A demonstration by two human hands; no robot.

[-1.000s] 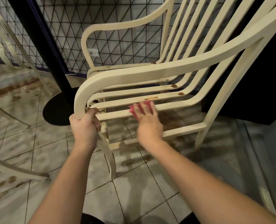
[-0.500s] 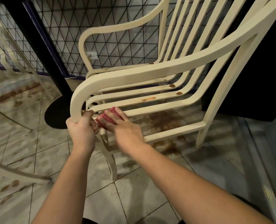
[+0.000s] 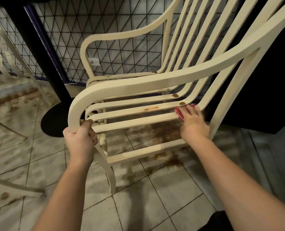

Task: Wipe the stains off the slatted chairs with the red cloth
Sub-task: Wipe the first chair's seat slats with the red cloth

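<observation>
Right hand point(image 3: 194, 124) flat, fingers straight, pressing the red cloth point(image 3: 178, 112) onto a seat slat of the slatted chair point(image 3: 155, 82). Cloth is mostly hidden under the palm, with only a red edge showing at the hand's left and by the fingertips. Left hand point(image 3: 80, 139) grips the armrest's front bend, fingertips partly hidden; orange streak point(image 3: 151, 108) on the next slat, beyond-left of the right hand.

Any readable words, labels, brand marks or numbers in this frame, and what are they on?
None readable. The slatted chair, the red cloth and the floor tiles carry no lettering; the wall socket is too small to show any marking.
</observation>
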